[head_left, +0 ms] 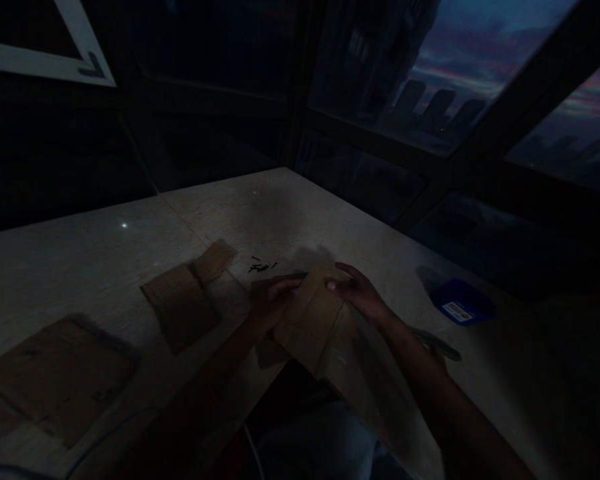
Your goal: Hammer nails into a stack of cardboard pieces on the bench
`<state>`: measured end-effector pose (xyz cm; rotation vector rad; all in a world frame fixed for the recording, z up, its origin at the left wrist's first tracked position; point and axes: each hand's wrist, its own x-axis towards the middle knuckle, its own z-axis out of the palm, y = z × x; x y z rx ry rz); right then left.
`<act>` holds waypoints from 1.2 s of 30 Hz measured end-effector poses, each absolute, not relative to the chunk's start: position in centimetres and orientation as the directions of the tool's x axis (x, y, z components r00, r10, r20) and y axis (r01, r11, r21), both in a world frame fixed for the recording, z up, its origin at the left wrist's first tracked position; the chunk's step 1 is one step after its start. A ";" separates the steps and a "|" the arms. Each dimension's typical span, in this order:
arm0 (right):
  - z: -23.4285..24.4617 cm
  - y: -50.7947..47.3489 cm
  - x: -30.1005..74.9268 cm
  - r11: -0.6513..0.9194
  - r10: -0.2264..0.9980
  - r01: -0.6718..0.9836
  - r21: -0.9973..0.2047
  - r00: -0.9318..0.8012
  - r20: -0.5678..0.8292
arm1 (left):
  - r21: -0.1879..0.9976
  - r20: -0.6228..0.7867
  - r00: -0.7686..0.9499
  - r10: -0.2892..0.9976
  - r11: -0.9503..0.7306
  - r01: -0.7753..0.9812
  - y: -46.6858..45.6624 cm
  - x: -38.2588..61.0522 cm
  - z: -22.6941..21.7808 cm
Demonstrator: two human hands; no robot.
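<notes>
A: Dim room, dusk beyond the windows [455, 80]; pale counter [205, 207]. Card [310, 320]?

B: Dial's centre, between the hands. Left hand [275, 300]: grip on its 10 o'clock side. Right hand [357, 293]: grip pinching it at 1 o'clock, thumb on the face.

A: Handling?

B: Judgement: support both sides, press evenly along the apparent fold, avoid tearing.

A: Writing?

B: Blue tub [473, 293], 3 o'clock: label [457, 311] illegible. Board [65, 373], between 8 and 9: dark mark [103, 395], unreadable.

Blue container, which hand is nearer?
Right. Your right hand, left of the blue container, is on the right side of the held cardboard; your left hand is farther, at its left side.
</notes>
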<state>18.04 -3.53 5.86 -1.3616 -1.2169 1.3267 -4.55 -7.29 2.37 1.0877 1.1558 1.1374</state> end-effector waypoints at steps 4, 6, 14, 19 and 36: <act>5.7 -4.1 18.4 -0.256 0.966 -0.057 -0.965 -0.038 -0.254 | 0.994 -0.109 0.040 0.993 0.110 -0.028 -7.3 -5.3 3.2; 4.9 -4.6 18.7 -0.257 0.966 -0.096 -0.962 0.014 -0.259 | 0.986 -0.161 0.045 0.986 0.163 -0.035 -7.3 -5.7 3.5; 4.0 -8.6 19.7 -0.469 0.883 -0.120 -0.875 -0.072 -0.463 | 0.962 -0.258 -0.078 0.963 0.249 -0.110 -7.1 -6.8 3.9; 5.4 -9.5 19.4 -0.523 0.835 -0.065 -0.850 -0.237 -0.496 | 0.983 -0.173 -0.148 0.974 0.180 0.035 -6.8 -6.8 3.2; 5.5 -7.5 18.5 -0.326 0.942 -0.041 -0.944 -0.097 -0.321 | 0.969 -0.246 -0.076 0.966 0.245 -0.021 -6.4 -7.0 2.1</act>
